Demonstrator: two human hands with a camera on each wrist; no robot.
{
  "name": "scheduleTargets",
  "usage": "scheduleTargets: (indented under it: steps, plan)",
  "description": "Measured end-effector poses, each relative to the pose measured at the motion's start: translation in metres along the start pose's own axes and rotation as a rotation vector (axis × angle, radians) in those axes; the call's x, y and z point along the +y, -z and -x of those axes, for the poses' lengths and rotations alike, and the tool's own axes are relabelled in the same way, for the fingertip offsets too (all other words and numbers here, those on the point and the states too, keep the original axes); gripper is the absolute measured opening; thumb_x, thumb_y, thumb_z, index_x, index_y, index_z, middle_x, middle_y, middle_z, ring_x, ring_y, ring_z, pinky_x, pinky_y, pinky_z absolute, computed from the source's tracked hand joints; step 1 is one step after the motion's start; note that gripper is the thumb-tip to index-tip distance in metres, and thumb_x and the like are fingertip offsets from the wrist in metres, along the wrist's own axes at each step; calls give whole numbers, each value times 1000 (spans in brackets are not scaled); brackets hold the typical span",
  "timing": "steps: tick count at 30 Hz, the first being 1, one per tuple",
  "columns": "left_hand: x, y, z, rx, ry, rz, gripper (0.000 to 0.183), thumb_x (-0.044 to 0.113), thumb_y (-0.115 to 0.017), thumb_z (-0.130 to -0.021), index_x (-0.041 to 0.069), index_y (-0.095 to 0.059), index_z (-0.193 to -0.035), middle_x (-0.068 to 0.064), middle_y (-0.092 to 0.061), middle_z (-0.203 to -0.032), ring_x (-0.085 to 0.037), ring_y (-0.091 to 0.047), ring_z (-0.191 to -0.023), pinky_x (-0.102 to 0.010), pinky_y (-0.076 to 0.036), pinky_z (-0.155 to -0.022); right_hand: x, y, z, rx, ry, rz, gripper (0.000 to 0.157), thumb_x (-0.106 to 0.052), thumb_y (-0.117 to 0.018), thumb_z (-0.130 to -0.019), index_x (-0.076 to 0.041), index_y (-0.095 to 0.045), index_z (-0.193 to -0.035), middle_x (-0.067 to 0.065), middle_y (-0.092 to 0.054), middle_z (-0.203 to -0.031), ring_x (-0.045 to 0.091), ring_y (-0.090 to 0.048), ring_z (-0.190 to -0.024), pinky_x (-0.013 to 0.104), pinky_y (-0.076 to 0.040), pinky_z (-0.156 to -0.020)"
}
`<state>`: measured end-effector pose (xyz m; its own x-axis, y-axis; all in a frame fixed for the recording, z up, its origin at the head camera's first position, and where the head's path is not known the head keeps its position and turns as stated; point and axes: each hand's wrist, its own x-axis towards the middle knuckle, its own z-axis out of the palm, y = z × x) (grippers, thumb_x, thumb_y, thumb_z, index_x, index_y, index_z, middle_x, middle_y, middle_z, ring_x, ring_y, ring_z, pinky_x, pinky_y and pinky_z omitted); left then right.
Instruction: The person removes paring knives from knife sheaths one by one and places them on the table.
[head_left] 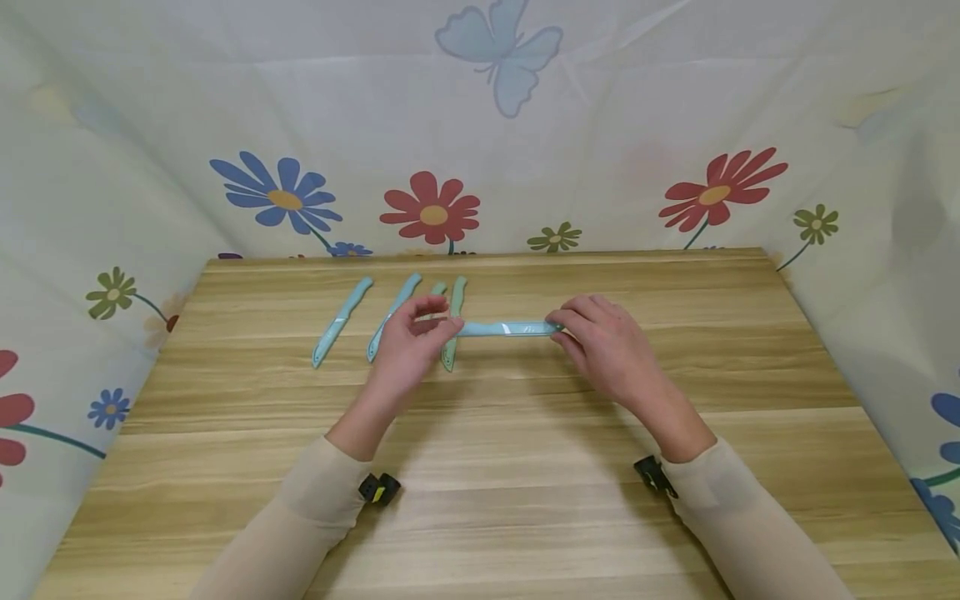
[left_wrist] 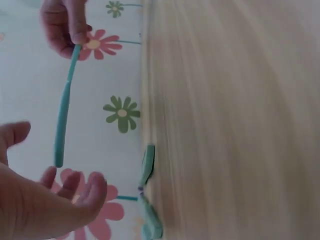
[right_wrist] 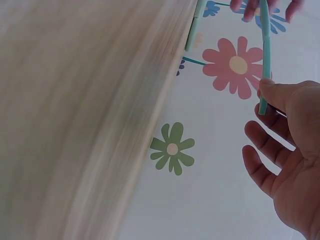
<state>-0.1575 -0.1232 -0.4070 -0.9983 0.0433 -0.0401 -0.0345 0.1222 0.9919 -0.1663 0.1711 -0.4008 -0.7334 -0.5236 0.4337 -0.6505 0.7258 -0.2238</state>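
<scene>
The person's left forearm (head_left: 292, 508) and right forearm (head_left: 750, 517), each sleeved in beige, reach forward and converge, with the left wrist (head_left: 363, 427) and right wrist (head_left: 678, 425) bare. The left hand (head_left: 411, 342) is turned inward, its thumb parted from loosely curved fingers. The right hand (head_left: 606, 343) lies opposite, its thumb set against the foremost fingers in a pinch, the others bent and separated.

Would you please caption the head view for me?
Right hand pinches a blue knife over the table; left hand open nearby.
</scene>
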Motion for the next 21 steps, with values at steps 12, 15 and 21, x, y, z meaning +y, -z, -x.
scheduleTargets:
  steps: [12,15,21]
  plan:
    - [18,-14,2,-14,-607,-1157,69,43,-86,-90,14,-60,-147,-12,-50,-155,-44,-38,-146,-65,-30,-118,-1,1,0,16,8,10,25,-11,-83,-93,-7,-76,-117,7,-71,-115,30,-63,-106,49,-55,-89]
    - [21,-20,2,-45,-647,-1235,61,41,-84,-93,13,-64,-143,-12,-57,-149,-41,-46,-140,-61,-37,-116,-1,2,0,17,6,11,25,-11,-83,-93,-7,-76,-117,6,-71,-115,29,-63,-105,49,-55,-89]
    - [18,-28,0,-56,-707,-1230,48,29,-85,-94,11,-70,-136,-8,-67,-129,-33,-60,-118,-49,-53,-100,-1,1,0,14,8,17,24,-15,-82,-96,-7,-76,-118,6,-71,-116,29,-63,-105,48,-55,-90]
